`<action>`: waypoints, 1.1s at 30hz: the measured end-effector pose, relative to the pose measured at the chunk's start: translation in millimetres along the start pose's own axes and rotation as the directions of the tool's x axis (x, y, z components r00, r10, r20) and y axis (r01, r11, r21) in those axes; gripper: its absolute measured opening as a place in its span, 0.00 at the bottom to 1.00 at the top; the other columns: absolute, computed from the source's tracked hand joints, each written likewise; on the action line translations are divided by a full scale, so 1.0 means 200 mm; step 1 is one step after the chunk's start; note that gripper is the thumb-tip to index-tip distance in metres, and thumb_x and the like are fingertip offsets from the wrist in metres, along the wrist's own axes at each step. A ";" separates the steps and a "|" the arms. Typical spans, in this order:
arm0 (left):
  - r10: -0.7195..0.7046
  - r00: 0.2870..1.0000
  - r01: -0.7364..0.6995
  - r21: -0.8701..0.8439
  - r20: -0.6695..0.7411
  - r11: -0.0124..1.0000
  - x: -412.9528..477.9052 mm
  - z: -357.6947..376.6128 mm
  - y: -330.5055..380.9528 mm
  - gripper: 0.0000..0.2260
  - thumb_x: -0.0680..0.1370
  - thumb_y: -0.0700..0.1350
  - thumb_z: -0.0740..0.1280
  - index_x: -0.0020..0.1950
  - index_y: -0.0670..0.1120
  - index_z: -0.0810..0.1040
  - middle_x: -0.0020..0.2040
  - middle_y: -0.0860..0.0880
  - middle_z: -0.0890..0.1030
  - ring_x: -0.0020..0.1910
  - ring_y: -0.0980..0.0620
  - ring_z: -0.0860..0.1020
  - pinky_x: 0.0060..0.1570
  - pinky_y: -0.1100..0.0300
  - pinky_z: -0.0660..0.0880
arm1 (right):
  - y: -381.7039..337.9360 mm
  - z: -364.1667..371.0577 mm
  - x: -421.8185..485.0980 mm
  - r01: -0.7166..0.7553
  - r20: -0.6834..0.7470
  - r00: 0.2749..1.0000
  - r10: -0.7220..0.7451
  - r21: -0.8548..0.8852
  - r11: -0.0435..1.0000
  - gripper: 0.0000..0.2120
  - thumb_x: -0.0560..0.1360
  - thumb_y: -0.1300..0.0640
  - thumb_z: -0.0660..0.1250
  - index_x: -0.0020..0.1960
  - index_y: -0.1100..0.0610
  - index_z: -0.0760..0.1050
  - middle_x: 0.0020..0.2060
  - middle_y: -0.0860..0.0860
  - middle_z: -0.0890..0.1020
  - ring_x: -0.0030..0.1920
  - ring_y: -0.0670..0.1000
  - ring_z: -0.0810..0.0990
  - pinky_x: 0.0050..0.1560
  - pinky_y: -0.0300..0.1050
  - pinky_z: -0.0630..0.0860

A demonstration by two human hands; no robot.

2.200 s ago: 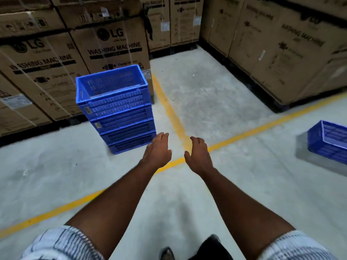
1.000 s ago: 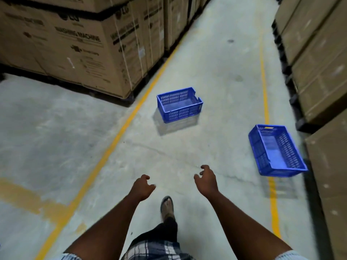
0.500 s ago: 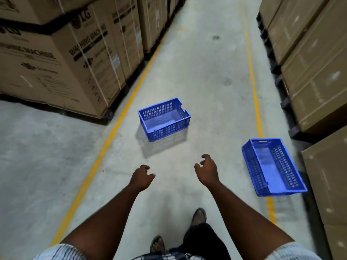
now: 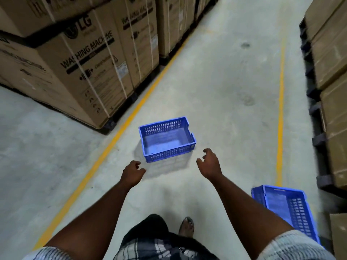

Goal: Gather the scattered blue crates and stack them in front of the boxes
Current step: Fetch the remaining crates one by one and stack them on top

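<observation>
- Your left hand and right hand reach forward, each grip loose, with fingers half curled and holding nothing.
- One blue crate sits upright on the floor just beyond both hands, touching neither.
- A second blue crate lies beside your right forearm, near the right-hand boxes.
- The washing-machine boxes line the left, behind a yellow line.

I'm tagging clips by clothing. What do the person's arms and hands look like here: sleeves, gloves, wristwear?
The person wears short sleeves: the left sleeve and right sleeve are light fabric with fine stripes. The forearms are uncovered. The left hand and right hand are ungloved, and no watch, band or ring shows.
</observation>
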State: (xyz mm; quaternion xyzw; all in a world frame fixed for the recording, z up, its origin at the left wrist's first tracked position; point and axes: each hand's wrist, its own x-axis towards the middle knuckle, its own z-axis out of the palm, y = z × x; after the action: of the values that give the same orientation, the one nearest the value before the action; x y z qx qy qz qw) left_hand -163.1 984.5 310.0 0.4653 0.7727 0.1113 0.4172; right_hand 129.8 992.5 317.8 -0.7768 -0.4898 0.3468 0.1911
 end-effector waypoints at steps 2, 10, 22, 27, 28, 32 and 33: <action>-0.008 1.000 0.007 -0.026 -0.016 1.000 0.11 0.00 0.11 0.21 0.77 0.47 0.69 0.68 0.44 0.72 0.65 0.43 0.77 0.64 0.44 0.74 0.62 0.53 0.71 | -0.04 -0.04 0.18 0.008 0.024 1.000 -0.008 -0.016 1.000 0.23 0.74 0.56 0.66 0.67 0.60 0.67 0.58 0.59 0.77 0.59 0.58 0.76 0.54 0.45 0.71; -0.112 0.993 0.108 -0.095 -0.037 0.990 0.75 -0.04 0.43 0.21 0.77 0.48 0.68 0.69 0.44 0.71 0.65 0.44 0.76 0.63 0.44 0.75 0.62 0.53 0.72 | -0.24 -0.04 1.00 -0.016 0.124 0.992 0.022 -0.052 0.999 0.24 0.75 0.55 0.66 0.67 0.62 0.67 0.58 0.60 0.77 0.59 0.59 0.76 0.50 0.43 0.67; -0.225 0.973 0.226 -0.015 0.041 0.974 1.75 0.06 0.64 0.21 0.78 0.47 0.68 0.70 0.43 0.71 0.66 0.44 0.76 0.65 0.44 0.74 0.62 0.53 0.70 | -0.25 0.23 2.07 -0.302 0.215 0.923 0.319 -0.112 0.947 0.25 0.75 0.49 0.66 0.66 0.61 0.68 0.55 0.60 0.80 0.57 0.59 0.78 0.50 0.43 0.71; -0.300 0.953 0.301 -0.006 0.039 0.954 2.23 0.31 0.47 0.20 0.78 0.47 0.68 0.69 0.44 0.72 0.66 0.44 0.77 0.64 0.44 0.75 0.61 0.53 0.70 | 0.03 0.52 2.56 -0.368 0.244 0.891 0.383 -0.107 0.924 0.24 0.72 0.45 0.68 0.63 0.56 0.70 0.50 0.60 0.82 0.50 0.58 0.80 0.55 0.52 0.77; -0.316 0.948 0.316 -0.002 0.035 0.949 2.34 0.38 0.41 0.20 0.78 0.47 0.68 0.69 0.44 0.72 0.66 0.44 0.77 0.64 0.44 0.75 0.61 0.53 0.69 | 0.12 0.62 2.67 -0.388 0.254 0.880 0.401 -0.101 0.916 0.24 0.71 0.44 0.69 0.61 0.55 0.71 0.49 0.60 0.83 0.49 0.57 0.80 0.57 0.55 0.78; -0.367 0.930 0.367 0.007 0.002 0.930 2.72 0.66 0.14 0.20 0.78 0.47 0.68 0.69 0.45 0.72 0.66 0.45 0.77 0.65 0.44 0.75 0.62 0.52 0.69 | 0.43 0.96 3.05 -0.424 0.287 0.856 0.430 -0.085 0.902 0.22 0.68 0.43 0.69 0.56 0.51 0.70 0.46 0.56 0.83 0.51 0.58 0.82 0.57 0.59 0.78; -0.375 0.927 0.375 0.012 -0.009 0.927 2.81 0.74 0.06 0.21 0.78 0.47 0.69 0.69 0.45 0.72 0.66 0.45 0.77 0.64 0.43 0.75 0.62 0.51 0.70 | 0.50 1.05 3.14 -0.429 0.300 0.850 0.434 -0.084 0.899 0.21 0.68 0.43 0.69 0.56 0.50 0.69 0.44 0.55 0.83 0.50 0.57 0.82 0.56 0.58 0.78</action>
State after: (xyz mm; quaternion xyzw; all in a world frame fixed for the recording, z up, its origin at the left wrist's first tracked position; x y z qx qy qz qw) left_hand -168.1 1415.4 -80.9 0.3115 0.8495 0.0260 0.4250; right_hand 216.5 1500.0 -110.1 -0.8036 -0.3292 0.4952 0.0237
